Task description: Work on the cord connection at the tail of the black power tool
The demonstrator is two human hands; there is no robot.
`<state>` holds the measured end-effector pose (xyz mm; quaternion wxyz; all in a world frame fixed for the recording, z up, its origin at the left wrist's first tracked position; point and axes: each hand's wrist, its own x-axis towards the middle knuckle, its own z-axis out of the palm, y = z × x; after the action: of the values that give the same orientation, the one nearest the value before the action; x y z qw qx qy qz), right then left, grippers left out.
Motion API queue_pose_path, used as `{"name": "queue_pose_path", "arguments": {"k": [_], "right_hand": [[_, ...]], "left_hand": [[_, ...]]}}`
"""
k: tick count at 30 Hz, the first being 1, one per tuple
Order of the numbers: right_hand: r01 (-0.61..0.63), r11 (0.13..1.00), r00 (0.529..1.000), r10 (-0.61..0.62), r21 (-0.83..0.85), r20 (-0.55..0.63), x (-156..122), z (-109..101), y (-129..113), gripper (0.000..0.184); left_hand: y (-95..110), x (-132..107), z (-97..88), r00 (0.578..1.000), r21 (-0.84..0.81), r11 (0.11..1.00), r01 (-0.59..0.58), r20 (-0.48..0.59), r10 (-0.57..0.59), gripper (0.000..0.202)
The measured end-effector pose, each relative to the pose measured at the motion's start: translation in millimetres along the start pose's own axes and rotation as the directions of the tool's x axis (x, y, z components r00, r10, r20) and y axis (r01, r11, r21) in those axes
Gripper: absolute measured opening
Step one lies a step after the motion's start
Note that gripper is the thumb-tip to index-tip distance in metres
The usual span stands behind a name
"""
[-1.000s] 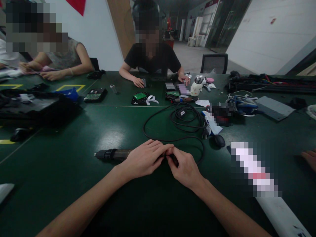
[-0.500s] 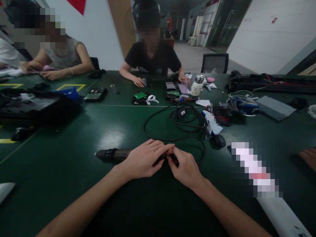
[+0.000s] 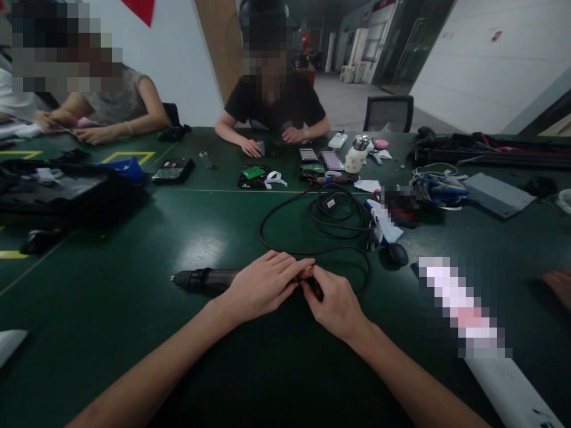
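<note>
A dark cylindrical power tool (image 3: 203,278) lies on the green table (image 3: 134,297), its tip pointing left. My left hand (image 3: 263,284) lies over the tool's right end with fingers curled around it. My right hand (image 3: 332,303) is closed at the same end, thumb and fingers pinching a small dark part where the black cable (image 3: 312,249) meets the tool. The two hands touch at the fingertips. What exactly is pinched is hidden.
The cable coils at mid-table (image 3: 334,211), with a black mouse (image 3: 396,254) to its right. Circuit boards (image 3: 253,173), a hard drive (image 3: 172,172), a black case (image 3: 66,190) and clutter lie beyond. Two people sit across. Another person's hand (image 3: 557,282) is at the right edge.
My hands have stayed on the tool's end almost unmoved. The person opposite has drawn one hand back from the items on the table toward their body.
</note>
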<state>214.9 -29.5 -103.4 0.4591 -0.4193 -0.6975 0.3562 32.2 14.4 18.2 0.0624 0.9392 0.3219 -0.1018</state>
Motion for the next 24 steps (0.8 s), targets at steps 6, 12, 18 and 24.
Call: {"name": "queue_pose_path", "arguments": {"k": [6,12,18,24], "right_hand": [[0.003,1.0,1.0,-0.003,0.004,0.02,-0.5,-0.8,-0.4,0.011],[0.006,1.0,1.0,-0.006,-0.004,-0.004,-0.9,2.8,2.1,0.01],[0.019,1.0,1.0,-0.019,0.016,-0.01,-0.8,2.2,1.7,0.012],[0.015,1.0,1.0,-0.015,0.007,-0.018,-0.9,2.0,2.2,0.012]], "left_hand": [[1.7,0.8,-3.0,1.0,-0.041,0.999,-0.003,0.008,0.003,0.063],[0.2,0.2,-2.2,1.0,-0.03,1.0,0.002,0.007,-0.002,0.062],[-0.5,0.2,-0.6,1.0,-0.048,0.999,-0.002,-0.012,0.001,0.063],[1.1,0.3,-1.9,1.0,-0.064,0.998,-0.002,-0.008,0.002,0.066]]}}
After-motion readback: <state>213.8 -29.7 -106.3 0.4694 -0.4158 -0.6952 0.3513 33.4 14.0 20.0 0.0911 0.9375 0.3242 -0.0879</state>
